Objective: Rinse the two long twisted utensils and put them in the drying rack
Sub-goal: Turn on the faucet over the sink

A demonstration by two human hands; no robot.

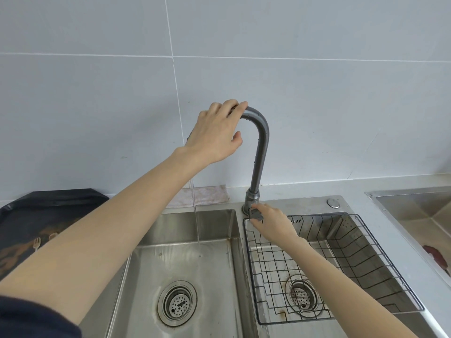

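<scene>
My left hand (214, 132) grips the curved top of the grey faucet spout (260, 152), which points left over the left sink basin (185, 254). A thin stream of water (196, 215) falls from under that hand into the basin. My right hand (273, 222) pinches the small faucet handle (255, 214) at the faucet's base. A black wire drying rack (366, 259) sits in the right basin with nothing in it. No long twisted utensils are in view.
A dark patterned cloth (46, 215) lies on the counter at the left. A folded rag (210, 195) rests behind the left basin. Another steel basin (419, 211) stands at the far right, with a red item (436, 256) on the counter edge.
</scene>
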